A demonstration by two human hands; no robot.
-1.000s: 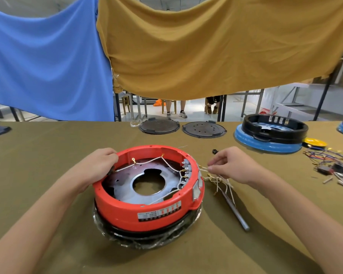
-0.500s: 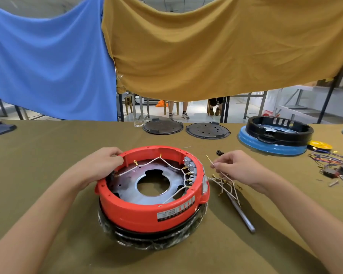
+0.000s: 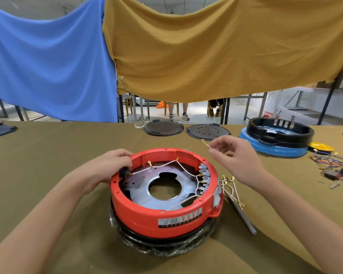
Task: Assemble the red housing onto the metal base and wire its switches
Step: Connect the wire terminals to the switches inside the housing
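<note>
Right hand (image 3: 235,157) now raised off table (image 3: 48,155), spare wire (image 3: 205,144) pinched at housing's 1 o'clock: next switch lead judged ready. Left hand (image 3: 109,165) kept curled on red housing (image 3: 147,216) rim, 10 o'clock.

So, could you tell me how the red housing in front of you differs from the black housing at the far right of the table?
The red housing sits on a plastic-wrapped base, the black housing on a blue one. White wires cross inside the red one; none show in the black one. The left hand grips the red one's rim; nothing touches the black one. Both are open round rings with a metal plate inside.
</note>
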